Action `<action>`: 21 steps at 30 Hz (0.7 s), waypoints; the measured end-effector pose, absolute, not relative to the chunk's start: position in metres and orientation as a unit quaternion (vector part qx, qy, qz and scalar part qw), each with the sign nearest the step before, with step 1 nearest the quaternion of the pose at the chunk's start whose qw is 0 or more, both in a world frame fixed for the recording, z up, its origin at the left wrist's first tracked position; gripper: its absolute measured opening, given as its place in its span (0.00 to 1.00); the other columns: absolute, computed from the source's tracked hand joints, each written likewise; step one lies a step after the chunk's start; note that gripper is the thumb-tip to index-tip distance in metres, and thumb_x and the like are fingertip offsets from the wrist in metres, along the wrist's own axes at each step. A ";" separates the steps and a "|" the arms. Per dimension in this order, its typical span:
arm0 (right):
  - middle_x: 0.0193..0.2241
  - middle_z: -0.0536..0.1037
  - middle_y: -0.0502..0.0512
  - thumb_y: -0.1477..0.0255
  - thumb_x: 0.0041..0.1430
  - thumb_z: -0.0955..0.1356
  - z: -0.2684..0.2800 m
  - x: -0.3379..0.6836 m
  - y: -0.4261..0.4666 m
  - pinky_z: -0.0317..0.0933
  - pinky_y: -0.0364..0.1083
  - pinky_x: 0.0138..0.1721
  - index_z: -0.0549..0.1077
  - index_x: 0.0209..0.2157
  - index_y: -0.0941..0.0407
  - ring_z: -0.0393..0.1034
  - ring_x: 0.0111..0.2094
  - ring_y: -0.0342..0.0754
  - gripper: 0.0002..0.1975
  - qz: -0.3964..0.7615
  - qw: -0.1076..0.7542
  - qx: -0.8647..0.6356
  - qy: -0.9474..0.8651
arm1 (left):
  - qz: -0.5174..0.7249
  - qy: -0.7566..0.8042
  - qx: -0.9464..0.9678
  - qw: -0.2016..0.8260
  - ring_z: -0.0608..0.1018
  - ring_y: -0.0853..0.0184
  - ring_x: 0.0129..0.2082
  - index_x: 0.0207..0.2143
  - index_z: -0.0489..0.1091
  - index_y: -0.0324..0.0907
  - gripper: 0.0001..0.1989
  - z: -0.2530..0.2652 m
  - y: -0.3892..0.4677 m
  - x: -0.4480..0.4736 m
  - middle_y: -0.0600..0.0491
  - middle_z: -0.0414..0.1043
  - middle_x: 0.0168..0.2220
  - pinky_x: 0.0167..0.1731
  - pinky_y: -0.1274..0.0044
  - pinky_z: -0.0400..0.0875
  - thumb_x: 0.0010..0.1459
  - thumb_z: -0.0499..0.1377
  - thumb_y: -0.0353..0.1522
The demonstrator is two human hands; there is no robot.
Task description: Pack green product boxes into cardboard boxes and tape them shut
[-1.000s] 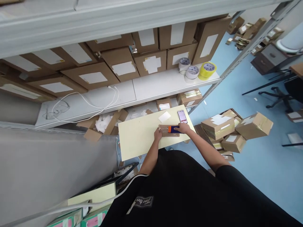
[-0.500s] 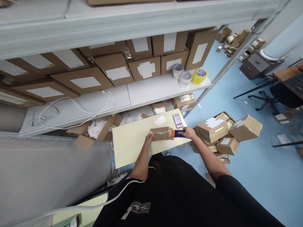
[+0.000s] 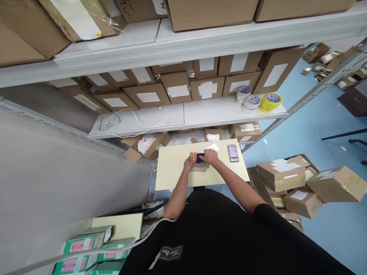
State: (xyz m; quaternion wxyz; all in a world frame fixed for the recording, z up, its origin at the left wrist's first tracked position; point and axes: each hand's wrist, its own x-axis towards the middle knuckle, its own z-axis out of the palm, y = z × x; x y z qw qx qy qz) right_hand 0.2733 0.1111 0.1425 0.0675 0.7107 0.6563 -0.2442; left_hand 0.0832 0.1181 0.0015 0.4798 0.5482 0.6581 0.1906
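Pale yellow tabletop (image 3: 174, 173) sits centre frame on a blue floor (image 3: 329, 225), pushed close to a grey metal shelf (image 3: 206, 114) stacked with labelled cardboard boxes. Tape rolls (image 3: 259, 101) and a white cable (image 3: 134, 122) lie on the shelf. A small cardboard box (image 3: 200, 165) rests mid-tabletop. The left hand (image 3: 188, 164) presses its left end. The right hand (image 3: 211, 156) is wrapped round a blue-orange tape dispenser (image 3: 198, 158) on top of the box. Phone (image 3: 233, 152) and white slip (image 3: 212, 146) lie near the tabletop's far right edge; bare surface at left. Loose parcels (image 3: 301, 183) crowd the floor at right, grey wall at left. The person's black shirt hides the tabletop's near edge; dispenser detail is too small to read.
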 end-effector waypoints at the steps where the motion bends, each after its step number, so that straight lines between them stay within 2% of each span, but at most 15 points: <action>1: 0.49 0.82 0.68 0.51 0.68 0.67 0.140 0.277 0.111 0.67 0.46 0.44 0.79 0.51 0.60 0.78 0.50 0.58 0.26 -0.250 0.069 0.704 0.661 | 0.191 0.666 0.547 0.470 0.79 0.50 0.57 0.54 0.77 0.36 0.32 0.001 0.114 0.082 0.38 0.79 0.56 0.58 0.64 0.70 0.72 0.46 0.52; 6: 0.46 0.83 0.66 0.47 0.66 0.68 0.128 0.344 0.085 0.65 0.46 0.39 0.81 0.46 0.59 0.78 0.47 0.57 0.28 -0.253 0.085 0.714 0.648 | 0.188 0.681 0.555 0.439 0.79 0.51 0.53 0.52 0.77 0.38 0.31 -0.006 0.098 0.081 0.39 0.81 0.51 0.55 0.65 0.71 0.74 0.43 0.49; 10: 0.44 0.84 0.65 0.44 0.65 0.67 0.125 0.403 0.058 0.64 0.46 0.39 0.80 0.45 0.57 0.78 0.47 0.57 0.29 -0.229 0.094 0.740 0.626 | 0.196 0.676 0.584 0.405 0.81 0.53 0.47 0.49 0.77 0.39 0.30 -0.007 0.093 0.084 0.40 0.82 0.46 0.49 0.67 0.73 0.74 0.41 0.48; 15: 0.44 0.83 0.66 0.45 0.66 0.67 0.124 0.410 0.055 0.64 0.47 0.40 0.79 0.47 0.57 0.78 0.46 0.58 0.29 -0.211 0.098 0.739 0.633 | 0.185 0.666 0.599 0.404 0.81 0.53 0.45 0.49 0.77 0.41 0.30 -0.005 0.095 0.083 0.42 0.82 0.44 0.47 0.68 0.73 0.74 0.41 0.49; 21: 0.42 0.84 0.64 0.44 0.65 0.67 0.125 0.415 0.058 0.62 0.45 0.39 0.79 0.45 0.56 0.78 0.46 0.57 0.28 -0.215 0.085 0.735 0.637 | 0.160 0.667 0.617 0.384 0.81 0.53 0.47 0.49 0.78 0.41 0.31 -0.006 0.097 0.079 0.42 0.82 0.45 0.49 0.68 0.73 0.74 0.41 0.49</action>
